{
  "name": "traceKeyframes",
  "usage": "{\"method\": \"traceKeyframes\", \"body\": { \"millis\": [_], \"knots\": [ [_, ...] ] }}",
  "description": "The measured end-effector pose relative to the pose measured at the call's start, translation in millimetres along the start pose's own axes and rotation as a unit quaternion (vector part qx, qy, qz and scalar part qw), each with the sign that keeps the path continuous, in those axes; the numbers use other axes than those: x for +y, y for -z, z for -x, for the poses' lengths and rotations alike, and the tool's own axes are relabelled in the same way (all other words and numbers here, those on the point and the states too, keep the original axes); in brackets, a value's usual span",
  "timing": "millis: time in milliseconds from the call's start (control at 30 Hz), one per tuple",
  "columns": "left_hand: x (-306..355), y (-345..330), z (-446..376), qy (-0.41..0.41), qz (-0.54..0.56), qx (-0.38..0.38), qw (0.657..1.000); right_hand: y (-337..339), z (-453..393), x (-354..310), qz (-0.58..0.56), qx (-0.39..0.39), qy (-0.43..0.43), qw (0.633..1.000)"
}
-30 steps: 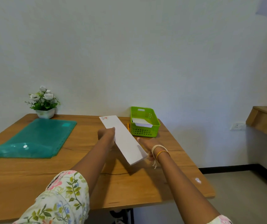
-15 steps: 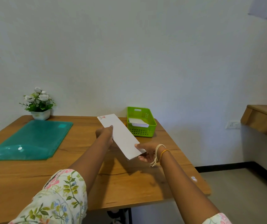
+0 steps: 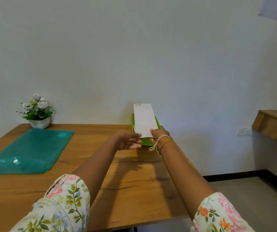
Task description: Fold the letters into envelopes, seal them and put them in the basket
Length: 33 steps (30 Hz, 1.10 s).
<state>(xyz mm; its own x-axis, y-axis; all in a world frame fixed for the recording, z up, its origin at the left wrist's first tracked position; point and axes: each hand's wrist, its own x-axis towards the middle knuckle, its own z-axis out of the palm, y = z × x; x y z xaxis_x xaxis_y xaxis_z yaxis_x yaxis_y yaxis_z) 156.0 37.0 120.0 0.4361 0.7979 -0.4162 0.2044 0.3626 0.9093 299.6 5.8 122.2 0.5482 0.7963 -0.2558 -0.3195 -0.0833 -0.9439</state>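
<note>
While the right hand [image 3: 159, 133] pinches the long white paper envelope [image 3: 144, 120] above the green perforated plastic basket [image 3: 145, 143], the left hand [image 3: 127, 142] hangs slack; lowering and letting go seems next.

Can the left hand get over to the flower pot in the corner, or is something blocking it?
Probably yes. The left hand is open and holds nothing, and only bare table and the flat green mat lie between it and the flower pot. It looks like a long stretch, though.

Envelope [image 3: 144, 120]: matt white paper. Basket [image 3: 145, 141] beneath it: perforated green plastic. Table [image 3: 134, 178]: smooth grained wood. Mat [image 3: 33, 148] left of basket: glossy teal plastic. Sleeves [image 3: 62, 205]: floral cloth.
</note>
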Motion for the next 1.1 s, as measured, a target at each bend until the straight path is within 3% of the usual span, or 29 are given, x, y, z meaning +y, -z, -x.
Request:
{"method": "traceKeyframes", "body": {
  "millis": [100, 300, 567, 667, 800, 900, 1000, 1100],
  "knots": [
    [4.6, -7.1, -21.6, -0.039, 0.029, 0.058, 0.997, -13.8, -14.1, -2.5, -0.015, 0.025, 0.005, 1.0],
    [6.5, -16.9, -56.1, -0.049, 0.077, 0.092, 0.992, -11.7, -37.1, -7.3, 0.18, 0.006, -0.01, 0.984],
    [8.6, -20.4, -88.2, -0.044, 0.093, 0.112, 0.988, -11.3, -77.5, 10.0, 0.101, 0.052, 0.013, 0.993],
    [1.2, -11.6, -90.5, -0.072, 0.048, 0.168, 0.982, -10.9, -75.7, 20.9, 0.122, 0.078, 0.036, 0.989],
    [-33.8, 19.0, -90.1, -0.143, -0.049, 0.297, 0.943, -14.0, -53.7, 50.7, 0.226, 0.142, 0.187, 0.946],
    [-64.5, 46.1, -84.2, -0.176, -0.196, 0.373, 0.89, -23.9, -36.9, 81.7, 0.336, 0.074, 0.276, 0.898],
    [-90.9, 62.7, -78.2, -0.194, -0.288, 0.36, 0.866, -33.6, -34.4, 108.8, 0.473, -0.014, 0.268, 0.839],
    [-108.6, 70.4, -73.7, -0.224, -0.312, 0.35, 0.855, -39.7, -40.3, 123.8, 0.563, -0.032, 0.25, 0.787]
  ]
}}
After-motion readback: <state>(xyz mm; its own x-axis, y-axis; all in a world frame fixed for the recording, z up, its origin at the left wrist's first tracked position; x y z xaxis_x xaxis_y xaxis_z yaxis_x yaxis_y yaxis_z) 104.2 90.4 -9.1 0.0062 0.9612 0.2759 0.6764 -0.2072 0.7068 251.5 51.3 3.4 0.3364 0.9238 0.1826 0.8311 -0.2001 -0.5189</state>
